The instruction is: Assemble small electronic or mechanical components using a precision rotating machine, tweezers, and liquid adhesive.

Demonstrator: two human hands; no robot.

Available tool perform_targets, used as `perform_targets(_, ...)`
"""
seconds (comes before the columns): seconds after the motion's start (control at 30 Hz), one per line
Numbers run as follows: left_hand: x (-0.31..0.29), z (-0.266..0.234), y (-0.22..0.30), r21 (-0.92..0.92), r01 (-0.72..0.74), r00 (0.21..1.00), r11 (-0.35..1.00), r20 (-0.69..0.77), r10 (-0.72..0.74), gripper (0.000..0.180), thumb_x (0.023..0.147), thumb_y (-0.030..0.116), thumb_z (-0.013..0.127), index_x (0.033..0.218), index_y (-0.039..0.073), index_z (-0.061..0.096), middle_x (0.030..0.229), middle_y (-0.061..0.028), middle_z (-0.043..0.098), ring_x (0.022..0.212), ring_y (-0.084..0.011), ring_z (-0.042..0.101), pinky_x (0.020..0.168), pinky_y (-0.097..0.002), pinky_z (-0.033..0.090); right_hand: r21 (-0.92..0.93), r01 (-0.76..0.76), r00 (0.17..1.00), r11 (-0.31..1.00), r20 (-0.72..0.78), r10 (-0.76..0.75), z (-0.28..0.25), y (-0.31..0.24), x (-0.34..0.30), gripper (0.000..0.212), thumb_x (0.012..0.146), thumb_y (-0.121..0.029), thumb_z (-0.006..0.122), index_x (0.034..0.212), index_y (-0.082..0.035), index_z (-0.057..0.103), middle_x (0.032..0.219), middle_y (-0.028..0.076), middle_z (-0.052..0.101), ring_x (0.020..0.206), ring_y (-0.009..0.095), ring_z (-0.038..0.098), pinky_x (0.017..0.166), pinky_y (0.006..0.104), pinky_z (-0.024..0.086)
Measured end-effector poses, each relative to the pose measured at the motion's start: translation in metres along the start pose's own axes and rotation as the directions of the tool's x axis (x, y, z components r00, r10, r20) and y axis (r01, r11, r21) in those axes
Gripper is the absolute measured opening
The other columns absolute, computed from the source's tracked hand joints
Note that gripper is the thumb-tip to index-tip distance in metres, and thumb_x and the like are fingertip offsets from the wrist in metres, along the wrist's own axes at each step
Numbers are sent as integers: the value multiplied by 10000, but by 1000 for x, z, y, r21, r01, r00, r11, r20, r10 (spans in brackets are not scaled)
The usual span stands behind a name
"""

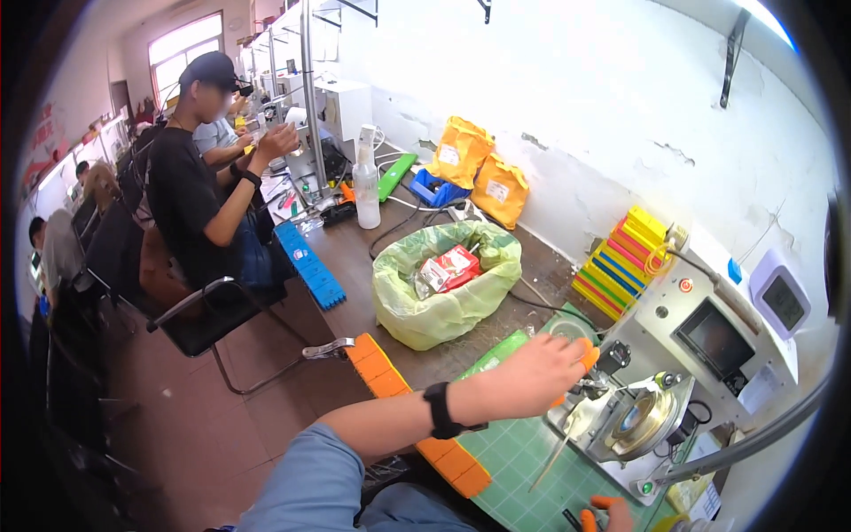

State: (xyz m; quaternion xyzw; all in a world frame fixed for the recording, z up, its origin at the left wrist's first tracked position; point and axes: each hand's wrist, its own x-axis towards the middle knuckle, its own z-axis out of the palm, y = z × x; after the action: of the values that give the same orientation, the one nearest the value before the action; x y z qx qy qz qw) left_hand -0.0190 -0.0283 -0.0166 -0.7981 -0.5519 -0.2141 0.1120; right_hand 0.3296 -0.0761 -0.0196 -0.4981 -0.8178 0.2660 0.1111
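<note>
My left hand (550,372) reaches across the bench, wearing orange finger covers and a black band at the wrist. Its fingers curl down at the near side of a bench machine (709,324); whatever they grip is hidden. Beside them sit a small black motor-like block (613,356) and metal fittings, and a shiny round metal disc (644,423) lies to their right. A thin rod (551,461) slants down over the green cutting mat (523,457). At the bottom edge, my right hand (613,514) shows only partly, with orange-covered fingers bent close to a dark slim tool (572,520).
Orange (417,415) and blue (308,264) strips line the bench edge. Behind my left arm stands a bin lined with a pale green bag (448,301), holding a red packet. Colourful stacked holders (622,263), a clear bottle (366,182) and yellow bags are farther back. A co-worker (202,168) sits left.
</note>
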Motion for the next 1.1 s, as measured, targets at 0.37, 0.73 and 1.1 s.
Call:
perform_targets(0.37,20,80,15,-121,80,981,989,-166,-99,133,835,62,601,938,-17,573,1012,-166,575,932,-311,650,823,-387,542,780,258,966,571,-206,-155,82,-40,109,504,1068,-240,586,1495,-27,425,1296,105,527,846,122,587,783,283,486)
perform_targets(0.73,22,84,16,-284,87,973,955,-183,-143,209,833,23,607,1019,-55,553,1073,-180,538,996,-334,623,837,-392,540,944,316,871,92,-328,365,116,-46,175,252,1138,-215,461,1347,-109,555,1063,-51,531,824,45,452,758,233,379)
perform_targets(1.1,25,83,16,-341,107,985,934,-91,-146,289,790,-25,641,1060,-30,537,1086,-186,525,1030,-367,596,778,-412,561,883,364,851,295,-445,281,116,-43,174,128,1126,-151,470,1218,-106,547,1014,-42,525,842,48,464,761,226,398)
